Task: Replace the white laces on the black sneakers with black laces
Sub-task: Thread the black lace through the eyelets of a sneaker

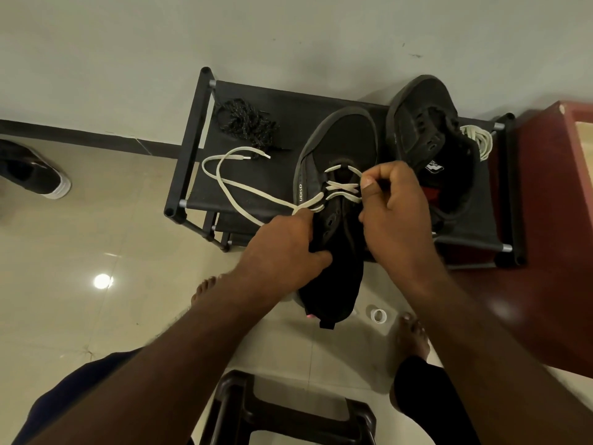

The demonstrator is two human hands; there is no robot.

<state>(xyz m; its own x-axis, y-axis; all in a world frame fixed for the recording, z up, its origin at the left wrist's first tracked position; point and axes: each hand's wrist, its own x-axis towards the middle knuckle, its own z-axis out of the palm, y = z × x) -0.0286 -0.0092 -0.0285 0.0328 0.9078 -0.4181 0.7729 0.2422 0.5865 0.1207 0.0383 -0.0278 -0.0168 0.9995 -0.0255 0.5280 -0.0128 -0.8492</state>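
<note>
Gripping near sneaker (pixel 340 146) w/ left hand (pixel 282 248): fingers curled round its left side by the collar, thumb across the heel part. Pinching white lace (pixel 224 187) w/ right hand (pixel 394 203): fingers bunched tight, thumb tip up, right at the eyelets on the shoe's right side.

Laced thru the lower rows only, upper eyelets bare. Trailing out left in two long strands over the rack top, tips lying just beside black laces (pixel 245 123), piled speckled at back-left. Set toe away, heel hanging off front edge of shoe rack (pixel 192 149); "asian" printed on left side. Lying at rack's right, second sneaker (pixel 423 123), unlaced, tongue flopped open. Bundled just beside it at far right, loose white lace (pixel 479 139).

Underneath, glossy beige tile floor (pixel 96 316) w/ light glare; pale wall (pixel 288 33) behind, dark skirting. Dark red cabinet (pixel 545 252) right of rack. Black shoe w/ white sole (pixel 35 171) at far left. Small tape roll (pixel 378 315) near bare foot (pixel 414 335). Dark stool (pixel 288 409) at bottom.
</note>
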